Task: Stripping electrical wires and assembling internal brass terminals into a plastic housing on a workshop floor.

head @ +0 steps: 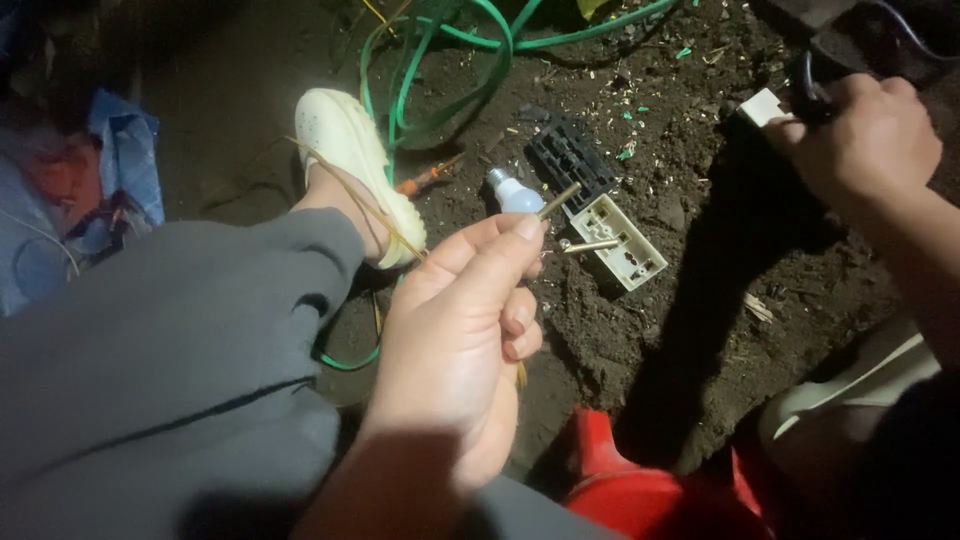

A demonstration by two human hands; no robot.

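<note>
Now, left hand (455, 340) is pinching thin wire ends (560, 199).
Right hand (865, 135) is gripping black cable (812, 95) w/ white plug (765, 106), well apart.

thin brass wire ends (560, 198), pinched, angled upward

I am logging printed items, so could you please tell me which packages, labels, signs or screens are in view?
No label, sign or screen shows.
Crumpled blue bag: far left on the dirt, soft, with a reddish patch; maybe packaging.
White tab: small, plain rectangle by the right hand, which grips a black cable.
Brass pin: bare metal, pinched in the left hand.
</note>
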